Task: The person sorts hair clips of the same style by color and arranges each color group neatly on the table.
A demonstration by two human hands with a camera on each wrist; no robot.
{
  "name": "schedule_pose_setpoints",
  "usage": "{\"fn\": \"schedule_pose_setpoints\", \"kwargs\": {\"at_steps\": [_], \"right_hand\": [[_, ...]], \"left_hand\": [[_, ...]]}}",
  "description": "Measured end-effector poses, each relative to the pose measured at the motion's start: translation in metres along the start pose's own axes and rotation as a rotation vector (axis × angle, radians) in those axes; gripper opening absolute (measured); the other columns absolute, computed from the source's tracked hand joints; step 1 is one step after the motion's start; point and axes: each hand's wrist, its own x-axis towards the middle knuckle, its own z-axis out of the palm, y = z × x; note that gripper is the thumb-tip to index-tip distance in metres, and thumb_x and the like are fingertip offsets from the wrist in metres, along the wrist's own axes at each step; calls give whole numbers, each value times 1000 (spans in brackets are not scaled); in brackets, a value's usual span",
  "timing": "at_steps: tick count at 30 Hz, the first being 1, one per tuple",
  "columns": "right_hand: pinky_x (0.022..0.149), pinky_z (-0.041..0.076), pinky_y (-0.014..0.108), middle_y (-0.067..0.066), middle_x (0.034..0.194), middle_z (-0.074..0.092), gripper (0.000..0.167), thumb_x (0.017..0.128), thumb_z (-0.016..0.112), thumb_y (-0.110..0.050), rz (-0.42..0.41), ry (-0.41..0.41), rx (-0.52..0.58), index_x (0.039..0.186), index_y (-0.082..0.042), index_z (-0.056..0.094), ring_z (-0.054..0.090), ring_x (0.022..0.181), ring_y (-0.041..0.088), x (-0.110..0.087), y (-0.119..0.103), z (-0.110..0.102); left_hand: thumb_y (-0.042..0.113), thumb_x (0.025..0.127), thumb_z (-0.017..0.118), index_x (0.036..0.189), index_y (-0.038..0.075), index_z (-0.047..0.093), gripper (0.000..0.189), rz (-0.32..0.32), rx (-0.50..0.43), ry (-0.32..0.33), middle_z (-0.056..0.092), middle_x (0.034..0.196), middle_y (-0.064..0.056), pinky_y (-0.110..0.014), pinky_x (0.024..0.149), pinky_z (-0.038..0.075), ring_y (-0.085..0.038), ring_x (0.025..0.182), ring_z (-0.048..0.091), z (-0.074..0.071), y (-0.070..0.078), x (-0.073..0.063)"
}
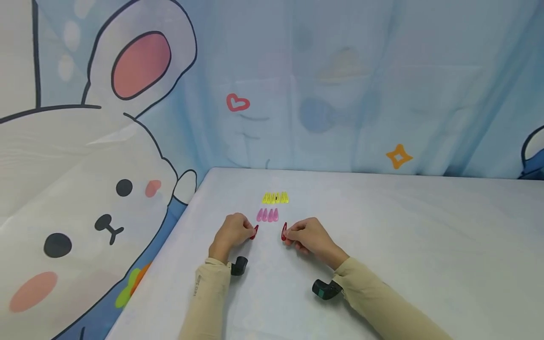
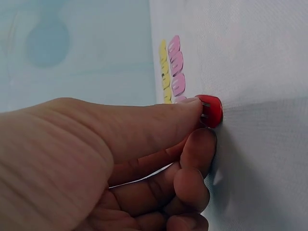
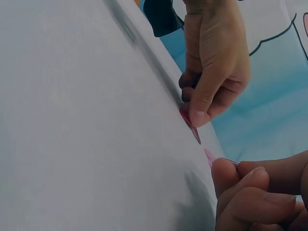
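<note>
My left hand (image 1: pixel 233 232) pinches a red snap hair clip (image 1: pixel 254 232) between thumb and fingers, low over the white table. In the left wrist view the wide end of that red hair clip (image 2: pixel 212 111) sticks out past the thumb tip. My right hand (image 1: pixel 312 237) pinches a second red hair clip (image 1: pixel 284 231), held upright a short way to the right of the first. Beyond the hands lies a row of several pink hair clips (image 1: pixel 267 215). Behind it runs a row of several yellow hair clips (image 1: pixel 275 198).
The white-covered table (image 1: pixel 403 245) stretches far to the right. A blue printed curtain (image 1: pixel 340 94) hangs along its back edge, and a cartoon bear print (image 1: pixel 85 189) covers the left side. Black wrist cameras (image 1: pixel 326 289) sit under both forearms.
</note>
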Motion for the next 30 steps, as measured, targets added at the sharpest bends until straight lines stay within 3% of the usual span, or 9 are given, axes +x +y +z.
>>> {"fn": "schedule_pose_setpoints", "kwargs": {"at_steps": [8, 16, 30], "right_hand": [[48, 37, 21, 7, 72, 71, 14, 100, 70, -4, 25, 5, -5, 89, 2, 76, 45, 51, 8, 13, -7, 30], [45, 37, 19, 4, 66, 67, 16, 98, 67, -1, 43, 15, -9, 85, 3, 75, 44, 49, 7, 26, -13, 55], [44, 39, 18, 3, 61, 64, 16, 98, 67, -3, 127, 42, -30, 84, 4, 72, 48, 46, 6, 39, -16, 64]], "left_hand": [[10, 97, 79, 90, 6, 70, 12, -7, 23, -9, 63, 83, -6, -33, 69, 47, -22, 79, 57, 0, 0, 2], [9, 97, 78, 87, 5, 70, 13, 39, 23, -5, 62, 82, -5, -31, 68, 44, -19, 77, 55, 1, -5, 5], [8, 97, 78, 87, 5, 71, 12, 55, 26, 14, 61, 81, -5, -31, 67, 43, -19, 77, 55, 0, -6, 6]]}}
